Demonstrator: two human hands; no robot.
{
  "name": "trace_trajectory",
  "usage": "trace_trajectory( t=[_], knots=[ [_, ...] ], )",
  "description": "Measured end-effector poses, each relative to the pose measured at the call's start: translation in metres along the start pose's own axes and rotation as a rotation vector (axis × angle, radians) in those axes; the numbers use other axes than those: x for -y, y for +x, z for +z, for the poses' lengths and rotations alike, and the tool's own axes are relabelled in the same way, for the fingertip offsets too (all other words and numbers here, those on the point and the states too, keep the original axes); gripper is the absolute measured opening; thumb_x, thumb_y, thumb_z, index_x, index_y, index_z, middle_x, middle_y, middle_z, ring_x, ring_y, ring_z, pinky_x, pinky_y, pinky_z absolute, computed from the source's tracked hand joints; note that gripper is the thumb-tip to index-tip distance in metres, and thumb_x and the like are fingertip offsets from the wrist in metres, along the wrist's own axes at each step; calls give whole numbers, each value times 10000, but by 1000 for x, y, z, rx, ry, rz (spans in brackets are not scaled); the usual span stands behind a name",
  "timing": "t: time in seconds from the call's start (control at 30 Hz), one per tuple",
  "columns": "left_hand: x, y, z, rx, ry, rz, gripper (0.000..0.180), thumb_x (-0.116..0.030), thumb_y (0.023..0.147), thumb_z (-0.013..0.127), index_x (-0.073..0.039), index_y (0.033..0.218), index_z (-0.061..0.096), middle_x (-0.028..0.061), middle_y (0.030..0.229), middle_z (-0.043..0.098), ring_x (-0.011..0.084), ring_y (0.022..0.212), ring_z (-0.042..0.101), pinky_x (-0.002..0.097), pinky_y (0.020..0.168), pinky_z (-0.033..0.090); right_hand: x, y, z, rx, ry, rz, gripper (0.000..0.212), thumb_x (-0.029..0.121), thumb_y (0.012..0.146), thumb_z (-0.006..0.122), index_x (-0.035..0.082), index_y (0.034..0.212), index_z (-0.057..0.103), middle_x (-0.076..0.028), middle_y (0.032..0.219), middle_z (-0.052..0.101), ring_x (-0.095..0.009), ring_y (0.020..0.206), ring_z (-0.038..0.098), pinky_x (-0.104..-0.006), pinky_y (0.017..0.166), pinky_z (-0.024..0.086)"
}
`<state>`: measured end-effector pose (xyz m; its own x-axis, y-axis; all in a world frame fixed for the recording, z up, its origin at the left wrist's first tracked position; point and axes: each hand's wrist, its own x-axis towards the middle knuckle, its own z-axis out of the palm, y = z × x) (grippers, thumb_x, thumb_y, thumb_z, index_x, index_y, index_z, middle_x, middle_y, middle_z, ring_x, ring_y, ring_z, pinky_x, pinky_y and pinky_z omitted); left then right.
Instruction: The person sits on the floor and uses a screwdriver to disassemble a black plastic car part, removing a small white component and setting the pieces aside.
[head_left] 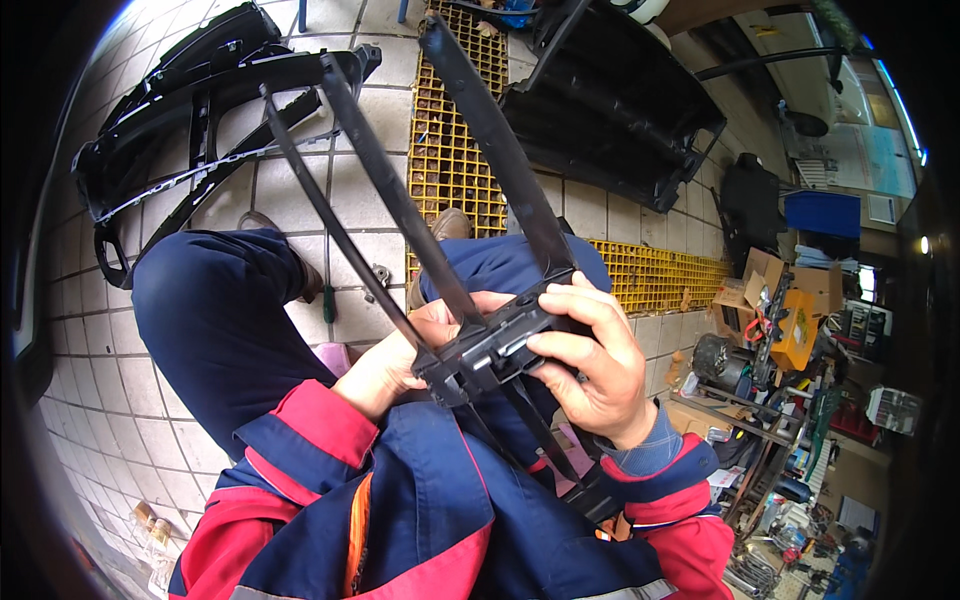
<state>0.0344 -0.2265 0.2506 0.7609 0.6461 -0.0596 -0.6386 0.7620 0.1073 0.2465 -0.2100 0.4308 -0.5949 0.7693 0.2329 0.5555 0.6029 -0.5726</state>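
Gripping a black plastic frame (490,345) mid-frame, left hand (385,365) and right hand (595,365) closed on it, steady support is judged needed.

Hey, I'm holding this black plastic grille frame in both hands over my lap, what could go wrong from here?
The black plastic grille frame is gripped only at its lower end by the left hand and right hand, so its long thin bars might flex or snap. Its far end reaches toward the other black plastic trim part on the tiled floor and may knock it. A dropped clip could fall through the yellow floor grating.
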Motion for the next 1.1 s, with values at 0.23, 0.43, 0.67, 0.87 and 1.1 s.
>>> trace_trajectory(
  t=[0.23,0.43,0.67,0.87,1.1],
  knots=[
    [4,-4,2,-50,-363,10,510,-273,1096,750,-62,1548,642,157,1363,789,286,1204,790,500,1038,683,4,28,-8,-17,-65,86,246,51,843,907,37,1069,812,-151,1193,773,-389,1102,736,-463,980,596],
    [6,-3,16,-126,-174,180,388,-306,1148,657,-29,1413,717,184,1323,790,370,1180,793,526,1042,681,15,51,-6,78,-98,25,293,10,846,870,44,1128,801,-139,1233,742,-369,1179,697,-453,1012,580],
    [4,-6,20,-78,-313,189,513,-394,1204,514,-11,1521,638,227,1402,749,421,1241,767,589,1123,646,17,69,-7,204,-94,-62,290,42,853,858,89,1134,803,-108,1157,743,-353,1110,706,-444,943,590],
    [8,-4,11,-49,-281,190,488,-352,1199,548,-5,1532,633,215,1425,742,423,1305,742,601,1188,611,9,82,-10,324,-85,-99,257,52,837,854,96,1079,778,-60,1128,751,-334,1059,722,-447,885,601],
    [12,-11,3,-150,-209,109,604,-433,1055,747,-31,1499,673,191,1354,777,370,1197,787,445,1003,715,4,73,-13,340,-12,-98,278,34,822,855,97,1082,778,-53,1142,771,-327,1052,751,-429,863,624]
  ],
)
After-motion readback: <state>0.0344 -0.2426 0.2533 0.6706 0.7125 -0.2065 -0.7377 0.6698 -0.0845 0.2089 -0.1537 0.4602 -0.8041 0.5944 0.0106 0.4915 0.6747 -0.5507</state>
